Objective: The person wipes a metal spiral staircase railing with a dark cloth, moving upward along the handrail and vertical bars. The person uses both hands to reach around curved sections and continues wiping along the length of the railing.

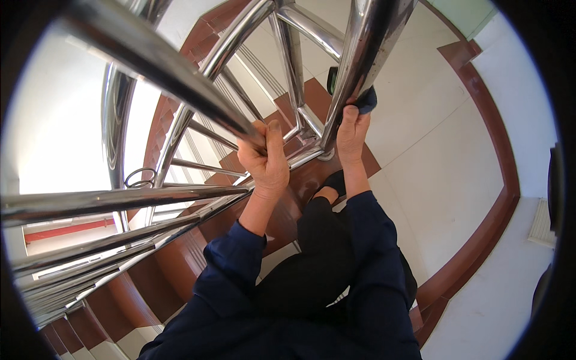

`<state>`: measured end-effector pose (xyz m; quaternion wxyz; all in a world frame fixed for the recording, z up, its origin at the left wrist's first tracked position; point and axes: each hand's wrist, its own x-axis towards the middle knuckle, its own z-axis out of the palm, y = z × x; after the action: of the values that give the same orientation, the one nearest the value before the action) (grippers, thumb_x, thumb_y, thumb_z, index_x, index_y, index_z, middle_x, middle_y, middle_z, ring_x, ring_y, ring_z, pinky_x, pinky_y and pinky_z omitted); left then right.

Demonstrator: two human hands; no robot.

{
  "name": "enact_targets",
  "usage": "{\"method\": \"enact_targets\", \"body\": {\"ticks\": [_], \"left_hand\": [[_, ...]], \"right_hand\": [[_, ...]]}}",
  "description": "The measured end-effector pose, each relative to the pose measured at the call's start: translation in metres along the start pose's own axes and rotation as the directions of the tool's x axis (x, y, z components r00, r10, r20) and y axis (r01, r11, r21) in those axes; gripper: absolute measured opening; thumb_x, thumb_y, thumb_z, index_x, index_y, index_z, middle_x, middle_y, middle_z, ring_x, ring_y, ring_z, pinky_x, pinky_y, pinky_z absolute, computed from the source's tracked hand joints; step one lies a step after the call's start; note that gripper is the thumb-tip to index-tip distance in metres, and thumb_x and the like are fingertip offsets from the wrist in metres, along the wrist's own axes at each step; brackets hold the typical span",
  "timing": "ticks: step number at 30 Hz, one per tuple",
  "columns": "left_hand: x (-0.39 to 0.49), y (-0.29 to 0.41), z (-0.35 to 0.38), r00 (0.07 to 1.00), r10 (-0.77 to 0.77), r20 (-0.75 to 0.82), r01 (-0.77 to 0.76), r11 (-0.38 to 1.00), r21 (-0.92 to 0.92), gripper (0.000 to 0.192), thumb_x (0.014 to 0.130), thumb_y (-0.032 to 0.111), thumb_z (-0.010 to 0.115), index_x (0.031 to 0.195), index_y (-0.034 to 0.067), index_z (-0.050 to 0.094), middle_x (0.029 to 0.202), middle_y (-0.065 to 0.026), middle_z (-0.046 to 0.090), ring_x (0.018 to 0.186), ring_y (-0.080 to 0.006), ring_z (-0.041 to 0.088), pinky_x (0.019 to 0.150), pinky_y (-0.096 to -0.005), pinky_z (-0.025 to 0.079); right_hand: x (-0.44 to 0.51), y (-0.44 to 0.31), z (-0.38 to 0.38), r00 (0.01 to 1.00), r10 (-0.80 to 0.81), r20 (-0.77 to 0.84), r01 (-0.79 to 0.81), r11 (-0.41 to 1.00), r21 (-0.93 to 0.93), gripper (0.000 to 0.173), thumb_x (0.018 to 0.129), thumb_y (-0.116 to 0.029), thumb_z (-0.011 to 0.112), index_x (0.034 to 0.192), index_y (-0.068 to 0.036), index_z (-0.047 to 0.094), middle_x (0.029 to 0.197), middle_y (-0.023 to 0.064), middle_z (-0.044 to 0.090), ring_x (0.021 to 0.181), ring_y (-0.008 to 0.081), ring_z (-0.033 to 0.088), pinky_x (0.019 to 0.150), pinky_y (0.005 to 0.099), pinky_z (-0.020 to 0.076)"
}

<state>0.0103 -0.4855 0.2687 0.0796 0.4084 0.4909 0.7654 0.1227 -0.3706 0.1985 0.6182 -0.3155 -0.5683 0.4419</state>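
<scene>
My left hand is wrapped around a shiny metal baluster of the stair railing, its thumb lying along the tube. To the right, my right hand presses a dark blue cloth against the thick steel newel post. Part of the cloth is hidden behind the post and the fingers. Both hands are near the lower part of the railing, above its bottom rail.
Red-brown and white stairs run down at the left. A tiled landing lies at the right, bordered by a red-brown skirting. Further metal balusters cross the left side. A black shoe rests beside the post base.
</scene>
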Motion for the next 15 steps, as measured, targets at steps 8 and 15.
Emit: {"method": "enact_targets", "body": {"ticks": [8, 15], "left_hand": [[-0.009, -0.021, -0.006, 0.997, 0.067, -0.028, -0.067, 0.998, 0.004, 0.01, 0.098, -0.001, 0.055, 0.096, 0.007, 0.048, 0.068, 0.001, 0.045, 0.051, -0.0033, 0.037, 0.048, -0.0237, 0.041], [-0.009, -0.024, -0.005, 0.994, 0.104, -0.028, -0.105, 0.994, -0.036, 0.016, 0.095, -0.004, 0.056, 0.09, 0.007, 0.045, 0.07, 0.0012, 0.045, 0.053, -0.0047, 0.038, 0.048, -0.0228, 0.037]], "right_hand": [[-0.062, 0.15, -0.058, 0.78, 0.624, 0.049, -0.623, 0.781, -0.029, 0.071, 0.107, -0.053, 0.03, 0.148, 0.004, 0.04, 0.144, 0.0106, 0.052, 0.131, 0.0245, 0.048, 0.113, 0.0325, 0.0309], [-0.073, 0.14, -0.032, 0.568, 0.82, -0.066, -0.747, 0.548, 0.376, 0.074, 0.104, -0.056, 0.038, 0.151, 0.002, 0.037, 0.154, 0.0109, 0.04, 0.14, 0.0223, 0.039, 0.116, 0.0319, 0.0262]]}}
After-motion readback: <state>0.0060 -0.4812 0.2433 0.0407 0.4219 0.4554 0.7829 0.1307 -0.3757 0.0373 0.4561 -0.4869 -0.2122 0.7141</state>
